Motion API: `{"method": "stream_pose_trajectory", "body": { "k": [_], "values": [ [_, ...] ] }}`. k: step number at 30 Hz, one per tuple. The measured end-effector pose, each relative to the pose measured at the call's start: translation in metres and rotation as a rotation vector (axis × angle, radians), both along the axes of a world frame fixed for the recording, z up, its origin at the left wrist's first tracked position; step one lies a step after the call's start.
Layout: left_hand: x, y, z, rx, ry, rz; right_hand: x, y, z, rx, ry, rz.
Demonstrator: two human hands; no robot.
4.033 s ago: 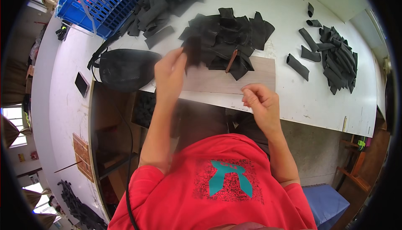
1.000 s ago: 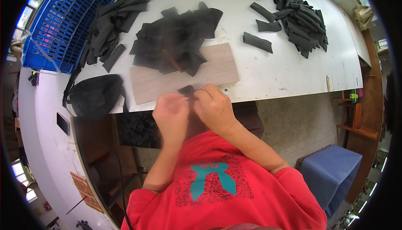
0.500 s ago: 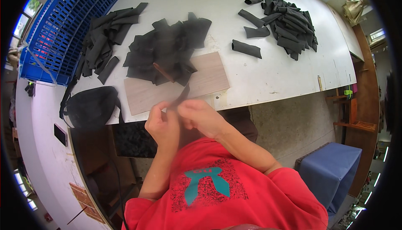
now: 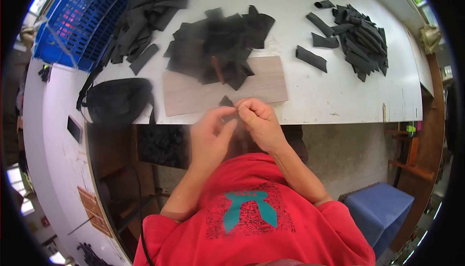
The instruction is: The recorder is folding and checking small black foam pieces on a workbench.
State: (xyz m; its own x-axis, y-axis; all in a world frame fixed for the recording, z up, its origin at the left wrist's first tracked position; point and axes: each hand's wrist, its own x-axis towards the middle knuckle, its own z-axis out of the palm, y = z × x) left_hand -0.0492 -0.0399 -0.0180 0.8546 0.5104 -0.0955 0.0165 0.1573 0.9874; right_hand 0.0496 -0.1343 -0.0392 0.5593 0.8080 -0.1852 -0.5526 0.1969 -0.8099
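Just in front of my body, at the table's near edge, my left hand (image 4: 213, 133) and my right hand (image 4: 263, 126) meet with fingertips pinched together. Between them they hold a small dark fabric piece (image 4: 226, 101); its dark tip shows beyond the fingers and the rest is hidden. Past the hands, a heap of flat dark fabric pieces (image 4: 203, 48) partly covers a pale wooden board (image 4: 271, 84). A slim brown stick-like tool (image 4: 218, 70) rests on the heap's near side.
Rolled dark pieces form one pile at left (image 4: 140, 23) and another at right (image 4: 363, 43), with several loose ones beside it. A blue plastic crate (image 4: 97, 23), a black bag (image 4: 118, 101) and a phone (image 4: 74, 129) are on the left. A blue box-like object (image 4: 380, 208) stands lower right.
The whole view has shifted, with the table's things appearing farther right. My hands have drawn the dark piece in, so less of it shows, and the left hand's fingers have changed their hold.
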Motion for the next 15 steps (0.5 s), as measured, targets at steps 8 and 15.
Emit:
{"method": "stream_pose_trajectory", "body": {
  "k": [8, 15],
  "values": [
    [0.016, 0.014, 0.037, -0.292, -0.255, 0.072, 0.016, 0.013, 0.064, -0.071, -0.628, -0.1],
    [0.039, 0.054, 0.086, -1.209, -0.843, -0.741, 0.038, 0.045, 0.141, 0.019, -0.678, 0.073]
  ]
}}
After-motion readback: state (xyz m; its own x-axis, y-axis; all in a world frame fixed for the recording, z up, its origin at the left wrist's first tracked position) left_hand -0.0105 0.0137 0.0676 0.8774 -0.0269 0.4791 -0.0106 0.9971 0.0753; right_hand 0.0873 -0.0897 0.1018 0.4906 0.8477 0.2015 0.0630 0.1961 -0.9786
